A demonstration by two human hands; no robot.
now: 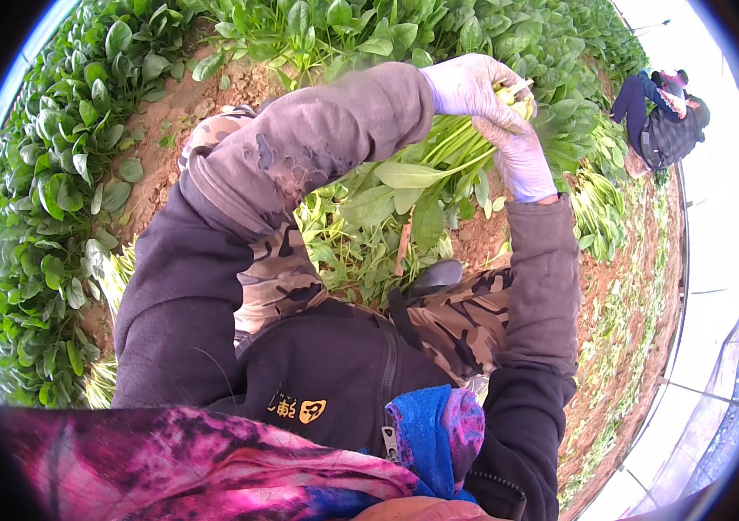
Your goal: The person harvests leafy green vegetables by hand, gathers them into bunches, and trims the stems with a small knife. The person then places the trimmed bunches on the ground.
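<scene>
Both hands wear thin, soil-stained, pale purple gloves. My left hand (470, 84) is closed around the root ends of a bunch of leafy greens (450, 153), which look like spinach. My right hand (520, 153) meets it from the right, its fingers on the same stems. The leaves hang down and left from the hands, over loose greens (350, 254) on the ground between my legs. Among these lies a narrow brown wooden handle (403, 242); its other end is hidden by leaves.
Dense growing greens (57, 208) stand left and ahead. Cut bunches lie at the right (597, 208) and left (119, 273). A dark boot (437, 277) rests beside the loose greens. Another person (665, 127) is low down at the far right, near pale sheeting (721, 228).
</scene>
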